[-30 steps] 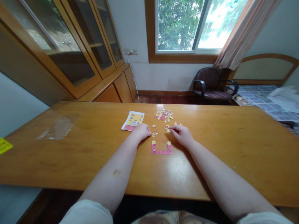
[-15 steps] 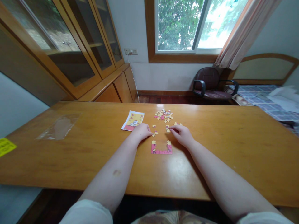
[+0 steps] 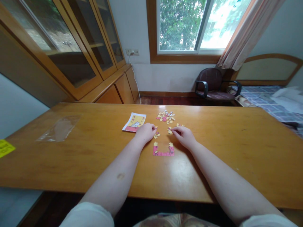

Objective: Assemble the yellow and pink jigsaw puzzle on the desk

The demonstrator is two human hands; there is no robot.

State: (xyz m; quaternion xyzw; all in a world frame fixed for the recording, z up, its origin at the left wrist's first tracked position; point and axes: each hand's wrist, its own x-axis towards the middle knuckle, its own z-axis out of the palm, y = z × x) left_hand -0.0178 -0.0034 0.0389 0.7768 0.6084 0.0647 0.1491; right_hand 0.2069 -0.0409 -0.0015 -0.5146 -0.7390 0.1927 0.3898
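My left hand point(image 3: 146, 131) is closed, its fingertips on a small puzzle piece point(image 3: 156, 127) that they mostly cover. Just below those fingers lie a few yellow puzzle pieces point(image 3: 157, 135). Across from it, my right hand point(image 3: 185, 136) pinches at the edge of a yellow and pink puzzle piece point(image 3: 169, 130) on the table. Nearer to me sits a U-shaped, partly joined puzzle border point(image 3: 163, 154), pink with yellow upper ends. More yellow pieces point(image 3: 179, 125) show behind my right hand.
A heap of loose puzzle pieces point(image 3: 165, 116) lies farther back. The picture sheet point(image 3: 136, 120) is left of it, partly behind my left hand. A clear plastic bag point(image 3: 60, 128) and a yellow label point(image 3: 6, 148) are on the wooden table point(image 3: 94, 164) at the left.
My left hand has moved up and slightly right, from the yellow pieces to the single piece above them. My right hand stays in about the same place.
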